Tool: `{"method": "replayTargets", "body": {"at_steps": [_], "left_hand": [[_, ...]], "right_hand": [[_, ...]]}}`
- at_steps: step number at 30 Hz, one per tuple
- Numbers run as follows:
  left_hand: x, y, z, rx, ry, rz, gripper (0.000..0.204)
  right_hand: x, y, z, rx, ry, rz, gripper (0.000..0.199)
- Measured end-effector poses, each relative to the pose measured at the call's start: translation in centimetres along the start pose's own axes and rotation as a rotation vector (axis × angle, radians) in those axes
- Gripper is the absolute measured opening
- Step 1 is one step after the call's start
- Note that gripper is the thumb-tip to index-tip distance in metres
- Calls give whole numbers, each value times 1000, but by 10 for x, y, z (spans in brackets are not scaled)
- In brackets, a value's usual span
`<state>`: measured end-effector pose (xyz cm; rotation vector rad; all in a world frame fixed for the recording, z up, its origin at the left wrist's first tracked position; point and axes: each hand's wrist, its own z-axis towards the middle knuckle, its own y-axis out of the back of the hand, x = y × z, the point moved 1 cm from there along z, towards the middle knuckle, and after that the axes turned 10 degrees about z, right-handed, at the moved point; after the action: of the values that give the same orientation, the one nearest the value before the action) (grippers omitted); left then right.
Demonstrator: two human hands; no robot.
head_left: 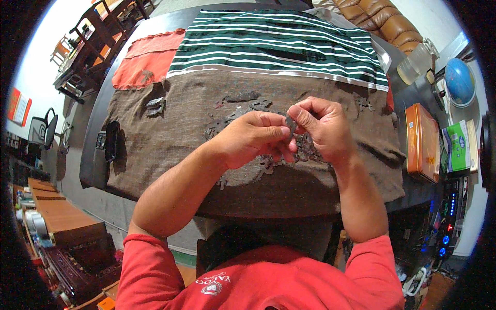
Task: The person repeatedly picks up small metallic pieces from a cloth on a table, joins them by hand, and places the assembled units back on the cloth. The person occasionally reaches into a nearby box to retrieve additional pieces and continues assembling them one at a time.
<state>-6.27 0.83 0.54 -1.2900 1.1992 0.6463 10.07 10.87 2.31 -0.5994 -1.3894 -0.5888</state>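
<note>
Over the brown cloth (155, 129), my two hands meet in front of me. Between thumb and fingers, my right hand (326, 126) pinches a small, flat, dark grey piece (291, 125) with an irregular outline. My left hand (249, 138) is closed, its thumb tip against the left edge of that same piece and its other fingers curled beneath. Whether anything else sits in the left palm is hidden. A loose heap of similar grey pieces (247, 107) lies just beyond my hands, and more pieces (308, 150) spread beneath them. Their exact kind cannot be made out.
Small groups of pieces lie at the left (155, 107) and right (365, 103). A green-and-white striped cloth (274, 41) and an orange-red cloth (150, 57) cover the far side. On the right stand an orange tin (422, 143), a tissue pack (457, 146) and a globe (460, 82). A black tray (111, 140) sits left.
</note>
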Motion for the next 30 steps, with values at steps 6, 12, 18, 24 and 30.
{"method": "replayTargets", "body": {"at_steps": [6,12,18,24,30], "left_hand": [[1,2,0,-66,16,22,17],[0,3,2,-173,-37,151,20],[0,-1,5,-364,-122,418,25],[-8,15,3,-572,-57,201,24],[0,7,10,-602,-218,221,21]], "right_hand": [[-1,1,0,41,37,-7,15],[-1,1,1,-2,48,-88,15],[-4,0,0,-24,71,-81,20],[-5,2,1,-118,22,62,19],[-2,4,1,-152,-37,170,20]]}}
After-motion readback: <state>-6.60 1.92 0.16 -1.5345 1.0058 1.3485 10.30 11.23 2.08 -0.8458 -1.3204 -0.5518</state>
